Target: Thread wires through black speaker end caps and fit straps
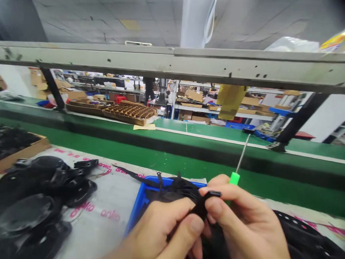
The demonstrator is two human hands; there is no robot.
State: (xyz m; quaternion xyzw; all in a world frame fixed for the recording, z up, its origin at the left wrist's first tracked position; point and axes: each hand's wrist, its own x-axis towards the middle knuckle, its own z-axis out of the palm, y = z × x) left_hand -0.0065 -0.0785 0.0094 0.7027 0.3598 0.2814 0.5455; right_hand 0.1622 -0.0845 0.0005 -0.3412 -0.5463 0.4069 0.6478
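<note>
Many dark pieces (8,140) crowd a cardboard box (21,156) at the left edge of the frame, around mid-height. Below, in the lower left, glossy black plastic parts (30,215) lie heaped on a pale sheet (102,191) printed with pink "anko" lettering. Toward the middle and higher up, a brown divided tray (127,117) rests on a green ledge (172,126). At lower centre, a blue bin (136,207) holds a tangle of black straps (180,188). In front of it, the left hand (166,229) pinches a small black piece (200,208) between thumb and finger. Immediately to the right, the right hand (247,222) has thumb and forefinger closed on the upper end of that same piece. Also among its fingers sits a green-handled tool (234,178), its slim metal shaft pointing up and slightly right. In the lower right corner lies a black part edged with holes (304,234).
</note>
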